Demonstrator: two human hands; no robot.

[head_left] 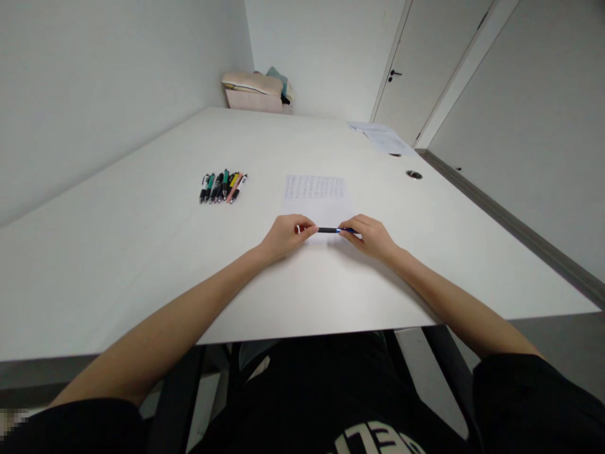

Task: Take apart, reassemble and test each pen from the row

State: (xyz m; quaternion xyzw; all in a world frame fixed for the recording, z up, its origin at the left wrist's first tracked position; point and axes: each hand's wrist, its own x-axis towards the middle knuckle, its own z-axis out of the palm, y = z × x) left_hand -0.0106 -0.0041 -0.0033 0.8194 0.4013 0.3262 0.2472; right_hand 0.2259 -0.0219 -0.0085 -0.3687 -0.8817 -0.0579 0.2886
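Observation:
A pen [328, 230] with a black grip and a blue barrel is held level between both hands, just above the near edge of a printed sheet [316, 189]. My left hand [289, 237] pinches its left end between thumb and fingers. At the blue part, my right hand [371, 234] pinches the other end, and the fingers cover some of the barrel. Left of the sheet lies a row of several pens [222, 186] in black, green, yellow, pink and white, close together on the table.
The white table [142, 271] has a wall along its left. Loose papers [384, 137] lie at its far right, near a round cable hole [414, 174]. Behind the far edge stands a pink box [253, 101] with cloth on top.

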